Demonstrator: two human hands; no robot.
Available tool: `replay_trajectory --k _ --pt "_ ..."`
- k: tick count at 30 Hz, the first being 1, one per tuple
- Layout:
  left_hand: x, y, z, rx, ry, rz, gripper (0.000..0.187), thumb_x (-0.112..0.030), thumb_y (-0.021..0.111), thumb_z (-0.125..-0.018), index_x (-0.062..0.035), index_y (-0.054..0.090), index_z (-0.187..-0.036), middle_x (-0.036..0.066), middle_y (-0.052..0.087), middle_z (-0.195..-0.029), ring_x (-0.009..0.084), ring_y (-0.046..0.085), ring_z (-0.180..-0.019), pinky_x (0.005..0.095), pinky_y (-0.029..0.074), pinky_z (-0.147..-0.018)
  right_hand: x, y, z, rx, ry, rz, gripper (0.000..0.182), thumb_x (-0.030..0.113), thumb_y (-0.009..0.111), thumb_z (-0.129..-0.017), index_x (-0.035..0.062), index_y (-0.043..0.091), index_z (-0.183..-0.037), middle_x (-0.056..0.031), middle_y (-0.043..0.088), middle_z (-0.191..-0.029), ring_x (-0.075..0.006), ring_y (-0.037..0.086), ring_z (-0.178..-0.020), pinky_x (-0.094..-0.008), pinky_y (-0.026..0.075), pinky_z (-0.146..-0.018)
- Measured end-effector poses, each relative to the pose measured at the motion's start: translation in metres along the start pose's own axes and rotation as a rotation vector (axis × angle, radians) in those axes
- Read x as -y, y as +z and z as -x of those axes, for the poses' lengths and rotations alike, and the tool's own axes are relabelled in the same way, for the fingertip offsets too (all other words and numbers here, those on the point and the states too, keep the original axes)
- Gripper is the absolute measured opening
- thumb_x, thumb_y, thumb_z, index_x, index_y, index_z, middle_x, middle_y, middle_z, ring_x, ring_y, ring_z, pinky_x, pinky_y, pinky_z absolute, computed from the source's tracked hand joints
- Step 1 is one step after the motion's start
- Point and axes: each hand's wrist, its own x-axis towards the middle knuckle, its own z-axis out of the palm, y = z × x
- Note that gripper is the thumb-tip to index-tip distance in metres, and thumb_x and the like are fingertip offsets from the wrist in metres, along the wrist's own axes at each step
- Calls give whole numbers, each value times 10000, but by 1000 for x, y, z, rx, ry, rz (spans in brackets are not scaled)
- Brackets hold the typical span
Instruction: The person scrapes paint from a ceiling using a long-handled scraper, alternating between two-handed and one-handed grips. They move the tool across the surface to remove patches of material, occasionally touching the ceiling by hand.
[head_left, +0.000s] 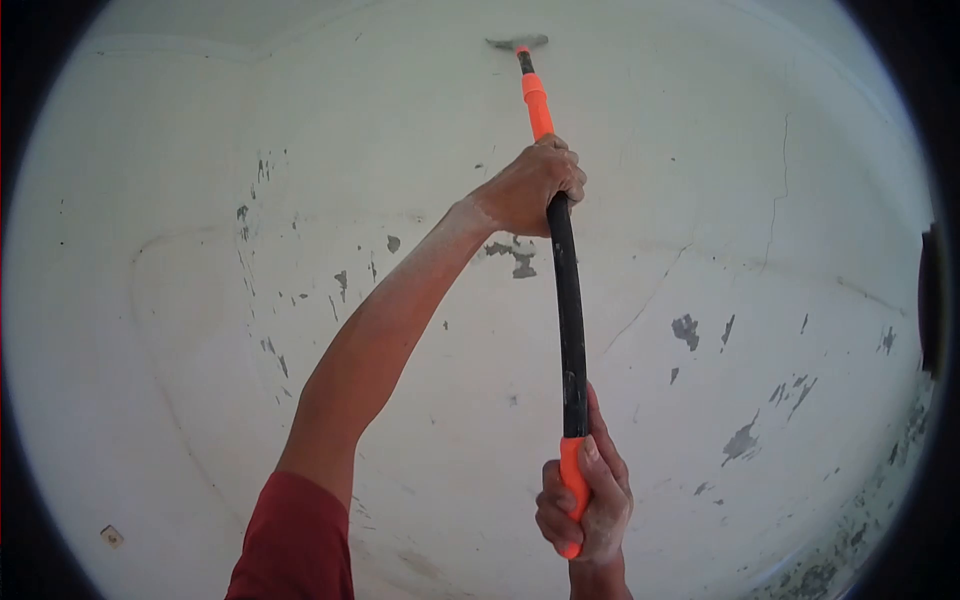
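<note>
A long-handled scraper [568, 310] with a black shaft and orange grips runs almost upright up the middle of the view. Its wide, flat, greyish head [517, 43] is at the top, against or very near the pale wall; contact cannot be made out. My left hand [535, 188] wraps round the upper part of the handle, just below the upper orange section, with whitish dust on the skin. Lower down, my right hand [598, 500] grips the orange end of the handle, its thumb lying along the grip and one finger stretched up beside the shaft.
The off-white wall [480, 400] carries grey chipped patches [740, 440], more of them at the right, and thin cracks [777, 200]. A small socket or switch [111, 537] sits low at the left. A dark object [931, 300] stands at the right edge.
</note>
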Motion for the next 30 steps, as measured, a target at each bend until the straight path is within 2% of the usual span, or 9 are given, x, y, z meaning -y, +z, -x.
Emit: replay_trajectory --k 2,4,7,9,13,18,24,26,30 --pt "-5 -3 3 60 -42 -30 265 -13 627 -590 -118 385 -562 -6 405 -575 201 453 -647 340 399 -859 -4 8 7 -41 19 24 604 230 406 -1104 82 201 -1652 -19 380 -557 -83 286 -328 -254 260 -304" --pt "-22 4 10 -53 48 44 295 -14 627 -588 -97 346 -556 5 376 -556 201 425 -632 338 401 -871 -12 10 22 -83 30 56 605 239 397 -1103 85 195 -1652 -12 360 -551 -77 275 -308 -243 255 -281" --pt "-44 8 19 52 -38 97 305 -13 625 -590 -85 331 -555 13 361 -547 199 418 -627 343 404 -882 -22 7 38 -21 -59 -49 625 192 493 -1097 48 234 -1647 27 397 -587 -57 352 -404 -236 315 -337" --pt "-24 8 11 6 1 103 306 -11 617 -604 -82 322 -562 18 354 -550 199 420 -627 346 414 -881 -15 5 29 -126 39 64 601 231 386 -1103 82 192 -1652 -8 358 -551 -80 269 -307 -243 257 -283" --pt "23 -15 -18 6 4 -57 269 -3 603 -621 -75 347 -582 18 379 -578 197 442 -644 347 431 -883 10 18 -24 -4 -51 56 588 226 408 -1103 70 239 -1645 -18 416 -562 -88 336 -347 -260 280 -322" --pt "9 -15 -10 87 28 -104 242 7 608 -622 -78 383 -598 18 418 -607 208 470 -668 340 436 -891 1 22 -3 -46 -31 75 577 221 385 -1112 54 230 -1643 -18 411 -560 -85 330 -341 -250 291 -318" --pt "38 -12 -20 -84 107 3 287 9 643 -635 -75 371 -596 23 429 -604 210 468 -675 360 449 -819 13 25 -27 -15 -60 96 602 250 407 -1109 59 216 -1647 -17 409 -575 -91 346 -361 -249 292 -330" --pt "61 -28 -36 -91 -36 11 290 11 635 -645 -82 366 -588 26 437 -605 215 469 -670 371 451 -789 35 47 -49 -40 -37 135 616 273 409 -1110 67 199 -1652 -14 402 -583 -93 337 -359 -254 295 -328" --pt "53 -36 -39 100 -26 -171 296 14 624 -636 -86 351 -580 24 422 -586 217 458 -645 359 447 -794 31 47 -35 -8 -36 101 615 284 396 -1113 75 192 -1654 -10 388 -584 -92 331 -359 -257 298 -324"
